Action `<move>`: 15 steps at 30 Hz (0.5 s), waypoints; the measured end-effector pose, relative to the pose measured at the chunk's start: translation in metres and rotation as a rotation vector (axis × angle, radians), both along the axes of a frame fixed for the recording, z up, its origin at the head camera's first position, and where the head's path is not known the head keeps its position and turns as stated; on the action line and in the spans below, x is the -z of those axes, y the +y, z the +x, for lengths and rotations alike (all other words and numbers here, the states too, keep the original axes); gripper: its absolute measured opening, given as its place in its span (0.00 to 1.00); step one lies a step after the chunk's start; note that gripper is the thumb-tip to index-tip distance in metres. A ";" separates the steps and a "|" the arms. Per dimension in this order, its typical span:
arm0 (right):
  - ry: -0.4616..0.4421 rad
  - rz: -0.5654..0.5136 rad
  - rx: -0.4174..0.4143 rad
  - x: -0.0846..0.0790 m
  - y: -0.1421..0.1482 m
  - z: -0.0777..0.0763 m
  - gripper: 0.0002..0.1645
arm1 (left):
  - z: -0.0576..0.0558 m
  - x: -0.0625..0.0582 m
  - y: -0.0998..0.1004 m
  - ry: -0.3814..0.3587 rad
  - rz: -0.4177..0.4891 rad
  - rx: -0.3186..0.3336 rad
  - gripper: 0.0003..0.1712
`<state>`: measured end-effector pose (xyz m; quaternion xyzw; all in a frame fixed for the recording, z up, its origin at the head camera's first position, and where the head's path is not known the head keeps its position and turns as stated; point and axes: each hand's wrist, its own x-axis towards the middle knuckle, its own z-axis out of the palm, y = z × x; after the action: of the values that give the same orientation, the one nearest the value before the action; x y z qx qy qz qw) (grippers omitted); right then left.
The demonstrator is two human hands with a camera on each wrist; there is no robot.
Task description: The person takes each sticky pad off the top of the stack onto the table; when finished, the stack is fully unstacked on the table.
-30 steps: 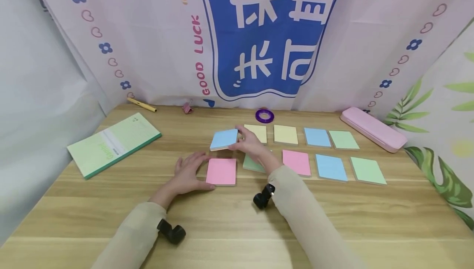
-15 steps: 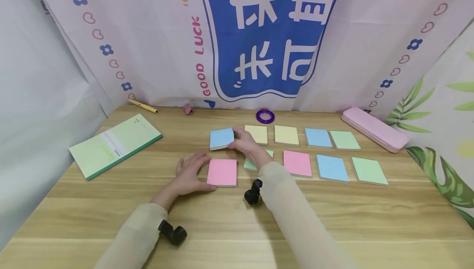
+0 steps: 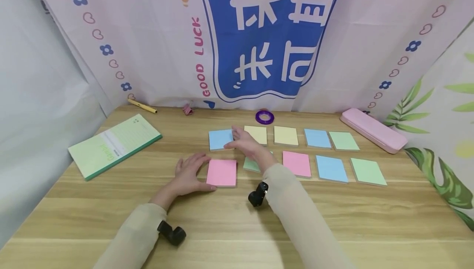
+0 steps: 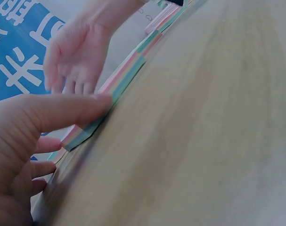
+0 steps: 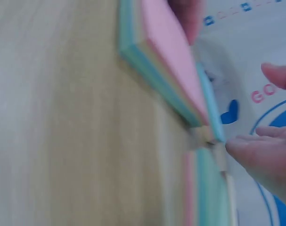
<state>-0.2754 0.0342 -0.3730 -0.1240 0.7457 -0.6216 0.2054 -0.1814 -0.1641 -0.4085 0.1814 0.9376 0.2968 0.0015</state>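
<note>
A pink-topped sticky note pad with colour-layered edges lies on the table. My left hand holds it at its left end, thumb at the front edge and index fingertip at the back left corner. Just behind lies a blue sticky note pad. My right hand is at that pad's right side, thumb and fingers spread apart. In the right wrist view the right hand's fingers stand apart with nothing between them. The right forearm partly covers a green sticky note pad.
To the right lie two rows of yellow, blue, pink and green pads. A green notebook lies at the left. Along the back are a yellow pen, pink binder clip, purple tape roll and pink case.
The blue pad has come down from a tilt to lie flat and shifted slightly left. My right hand has loosened from it, fingers spreading. My left hand has stayed at the pink pad.
</note>
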 end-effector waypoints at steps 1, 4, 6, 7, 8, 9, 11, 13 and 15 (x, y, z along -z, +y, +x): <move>0.004 -0.029 -0.021 -0.003 0.004 0.002 0.50 | 0.000 0.000 -0.001 -0.005 0.011 0.003 0.53; 0.031 -0.111 -0.084 -0.014 0.017 0.010 0.49 | 0.000 -0.002 -0.006 -0.023 0.049 0.009 0.53; 0.063 -0.139 -0.133 -0.023 0.028 0.017 0.48 | -0.001 -0.004 -0.011 -0.043 0.068 0.015 0.52; 0.081 -0.130 -0.154 -0.028 0.035 0.020 0.48 | -0.001 -0.006 -0.014 -0.065 0.080 0.011 0.51; 0.109 -0.102 -0.170 -0.033 0.041 0.024 0.48 | -0.002 -0.009 -0.017 -0.093 0.096 0.005 0.50; 0.148 -0.058 -0.185 -0.038 0.049 0.028 0.49 | -0.002 -0.014 -0.020 -0.124 0.113 -0.004 0.49; 0.232 0.060 -0.204 -0.051 0.064 0.035 0.49 | -0.005 -0.025 -0.027 -0.184 0.144 -0.026 0.48; 0.321 0.199 -0.194 -0.064 0.079 0.040 0.47 | -0.009 -0.041 -0.032 -0.221 0.149 -0.066 0.48; 0.386 0.316 -0.165 -0.076 0.094 0.044 0.46 | -0.013 -0.061 -0.034 -0.201 0.138 -0.101 0.47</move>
<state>-0.2318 0.1282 -0.2967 -0.2669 0.8463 -0.4434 0.1263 -0.1947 -0.1982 -0.3478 0.1032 0.9180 0.3769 0.0680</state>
